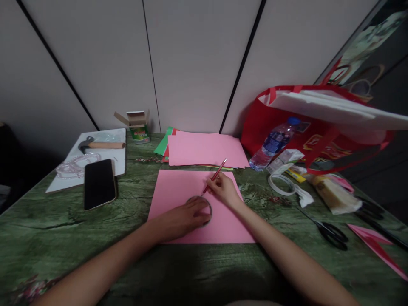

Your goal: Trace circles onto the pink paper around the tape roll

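Note:
A sheet of pink paper (168, 187) lies flat on the table before me. On it rests a round disc with a grey rim (208, 204), mostly covered by my left hand (191, 214), whose fingers and thumb hold it down against the sheet. My right hand (223, 189) is closed around a red pencil (219, 168), tilted with its eraser end up and away. The pencil's point meets the paper at the disc's upper edge. Further back is a stack of pink sheets (204, 148), with green paper (164, 142) and red paper showing beneath.
Left: a black phone (100, 183), a white board (119, 163) bearing a hammer (105, 145) and clear tubing (75, 166), and an opened small box (139, 131). Right: a water bottle (272, 146), red bag (251, 127), tape roll (280, 185) and black-handled scissors (331, 233). A wall stands behind.

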Demonstrator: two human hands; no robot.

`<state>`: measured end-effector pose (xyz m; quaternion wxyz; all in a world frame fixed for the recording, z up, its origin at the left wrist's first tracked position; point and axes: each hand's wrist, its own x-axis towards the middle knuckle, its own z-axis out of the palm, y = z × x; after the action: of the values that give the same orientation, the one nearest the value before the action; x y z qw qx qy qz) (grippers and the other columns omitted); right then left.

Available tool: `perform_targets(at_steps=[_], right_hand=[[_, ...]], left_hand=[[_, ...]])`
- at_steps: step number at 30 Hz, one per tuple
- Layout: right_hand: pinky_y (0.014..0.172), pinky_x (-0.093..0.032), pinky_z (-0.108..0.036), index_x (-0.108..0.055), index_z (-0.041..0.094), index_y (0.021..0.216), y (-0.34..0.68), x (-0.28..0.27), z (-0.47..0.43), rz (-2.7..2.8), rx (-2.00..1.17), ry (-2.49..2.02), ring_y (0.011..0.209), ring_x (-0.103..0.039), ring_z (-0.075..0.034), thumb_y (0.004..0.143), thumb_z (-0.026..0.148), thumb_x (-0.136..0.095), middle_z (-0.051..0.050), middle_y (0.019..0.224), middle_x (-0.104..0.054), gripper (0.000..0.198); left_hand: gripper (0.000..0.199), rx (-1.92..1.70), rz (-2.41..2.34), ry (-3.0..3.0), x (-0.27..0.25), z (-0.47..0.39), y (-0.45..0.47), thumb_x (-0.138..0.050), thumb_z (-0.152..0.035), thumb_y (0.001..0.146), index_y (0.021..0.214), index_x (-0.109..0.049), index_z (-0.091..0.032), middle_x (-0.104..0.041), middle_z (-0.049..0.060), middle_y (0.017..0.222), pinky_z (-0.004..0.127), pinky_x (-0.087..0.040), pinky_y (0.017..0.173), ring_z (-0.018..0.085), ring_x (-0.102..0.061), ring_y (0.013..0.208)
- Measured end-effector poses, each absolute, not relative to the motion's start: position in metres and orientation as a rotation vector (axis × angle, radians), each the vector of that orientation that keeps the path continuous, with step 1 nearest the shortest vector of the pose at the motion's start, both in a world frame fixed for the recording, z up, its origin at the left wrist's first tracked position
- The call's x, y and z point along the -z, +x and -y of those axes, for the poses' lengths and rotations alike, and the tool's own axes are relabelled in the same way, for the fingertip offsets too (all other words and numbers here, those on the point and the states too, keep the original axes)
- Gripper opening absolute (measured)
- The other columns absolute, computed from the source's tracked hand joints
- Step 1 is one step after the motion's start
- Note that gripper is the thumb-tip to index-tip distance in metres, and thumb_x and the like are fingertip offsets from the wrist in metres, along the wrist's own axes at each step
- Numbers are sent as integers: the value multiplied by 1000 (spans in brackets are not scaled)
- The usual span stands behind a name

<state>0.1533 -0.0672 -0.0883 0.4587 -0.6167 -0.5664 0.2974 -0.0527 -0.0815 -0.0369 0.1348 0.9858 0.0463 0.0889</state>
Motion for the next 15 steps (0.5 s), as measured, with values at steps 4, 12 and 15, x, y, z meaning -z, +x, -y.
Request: perform_targets(at_steps=[4,12,15], right_hand=[[46,-43,-27,-49,21,83,161,84,80,1368,-748,-1552,46,-59,-18,76,53,-59,1,54,-61,34],[46,-43,-26,-47,22,75,162,80,112,1374,-735,-1580,44,-58,-17,76,55,-59,1,49,-59,35],[42,-41,-24,-45,21,71,161,76,120,1267,-851,-1516,41,-56,-14,71,61,-61,2,48,-58,43]], left_hand=[[21,-260,-134,2848,36,82,-53,-35,-15,95,107,-52,-18,-48,11,122,38,-33,103,23,-40,119],[22,-299,-118,2866,38,82,-53,-35,-14,95,107,-52,-17,-49,11,119,37,-34,103,23,-39,119],[20,-343,-93,2869,38,82,-52,-36,-14,94,106,-53,-17,-51,10,117,38,-35,102,22,-41,117]])
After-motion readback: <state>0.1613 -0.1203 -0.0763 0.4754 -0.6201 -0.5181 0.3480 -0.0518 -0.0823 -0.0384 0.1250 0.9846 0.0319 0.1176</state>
